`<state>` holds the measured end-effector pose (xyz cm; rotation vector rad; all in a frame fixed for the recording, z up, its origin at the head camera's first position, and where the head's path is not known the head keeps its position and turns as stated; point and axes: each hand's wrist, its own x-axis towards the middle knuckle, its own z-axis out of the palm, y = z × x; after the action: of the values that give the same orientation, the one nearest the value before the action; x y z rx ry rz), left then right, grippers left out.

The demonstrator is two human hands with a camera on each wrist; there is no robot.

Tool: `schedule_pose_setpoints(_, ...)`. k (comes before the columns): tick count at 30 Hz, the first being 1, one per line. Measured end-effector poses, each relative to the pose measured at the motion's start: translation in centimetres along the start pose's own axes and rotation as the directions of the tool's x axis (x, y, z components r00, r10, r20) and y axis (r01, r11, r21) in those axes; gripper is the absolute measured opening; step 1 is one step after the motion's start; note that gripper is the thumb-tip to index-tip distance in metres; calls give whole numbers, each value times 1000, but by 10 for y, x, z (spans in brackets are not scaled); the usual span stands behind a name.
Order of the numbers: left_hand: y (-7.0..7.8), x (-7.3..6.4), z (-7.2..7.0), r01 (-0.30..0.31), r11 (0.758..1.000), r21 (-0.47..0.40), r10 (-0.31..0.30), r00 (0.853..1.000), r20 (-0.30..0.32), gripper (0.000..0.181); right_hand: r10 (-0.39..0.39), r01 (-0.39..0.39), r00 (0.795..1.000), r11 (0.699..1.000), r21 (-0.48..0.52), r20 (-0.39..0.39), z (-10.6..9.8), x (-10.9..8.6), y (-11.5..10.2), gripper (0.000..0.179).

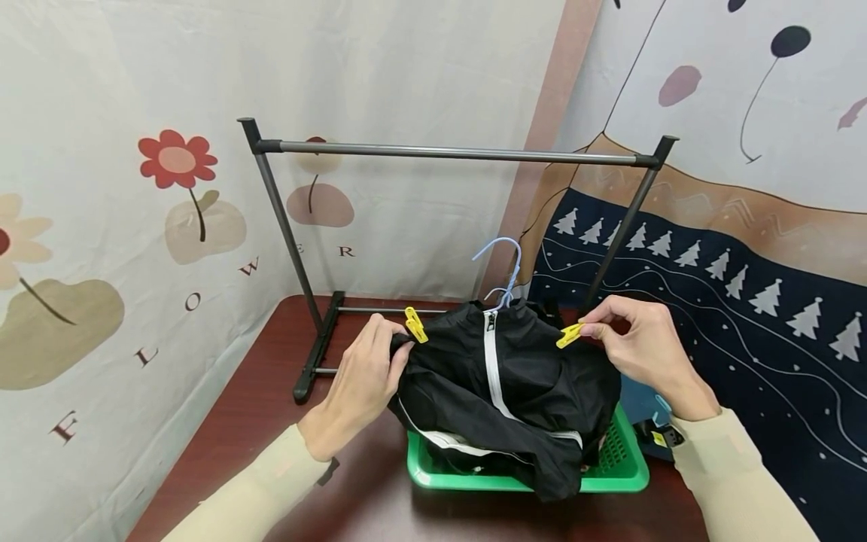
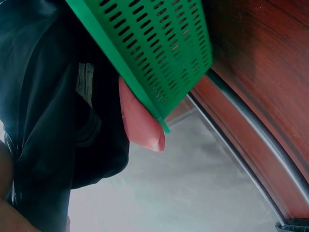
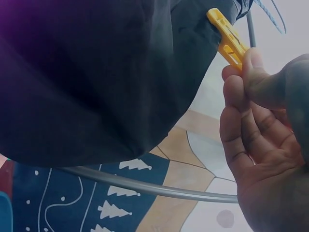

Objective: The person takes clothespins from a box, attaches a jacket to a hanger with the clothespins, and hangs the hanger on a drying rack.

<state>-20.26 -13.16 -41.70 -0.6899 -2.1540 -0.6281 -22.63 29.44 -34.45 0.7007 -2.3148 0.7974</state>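
A black jacket [image 1: 447, 376] with a white zipper hangs on a light-blue hanger [image 1: 518, 267], its lower part over a green basket [image 1: 474, 482]. My left hand [image 1: 366, 365] pinches the jacket's shoulder on the left, close beside a yellow clothespin [image 1: 416, 325] clipped there. With thumb and fingertips, my right hand [image 1: 643, 346] pinches a second yellow clothespin [image 3: 227, 38] at the other shoulder. The far end of that clothespin lies against the black cloth in the right wrist view. Only a bit of the left hand [image 2: 12, 217] shows in the left wrist view.
Behind the jacket a grey metal rack [image 1: 440, 151] stands on the reddish-brown table [image 1: 237, 406]. Pink cloth [image 2: 142, 121] pokes out past the basket's rim. Right of the basket lie a blue item [image 1: 640, 399] and a small dark one. Printed curtains [image 1: 420, 68] hang behind.
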Motion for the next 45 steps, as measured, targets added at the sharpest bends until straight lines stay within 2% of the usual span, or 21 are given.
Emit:
schedule_pose_setpoints(13,0,-1,2,0,1000,23,0,1000,6,21,43,-46,993,999,20,112,2,-2,2,23)
schedule_pose_setpoints(34,-3,-2,3,42,999,0,-42,998,36,20,80,-88,985,995,45,154,6,-9,11,40)
schedule_pose_setpoints(40,-4,-1,4,40,999,-10,-39,999,36,20,137,-150,960,988,36,244,6,-13,15,37)
schedule_pose_setpoints(45,-4,-1,4,40,999,-11,-39,999,36,20,189,-193,917,981,-23,351,6,-17,20,31)
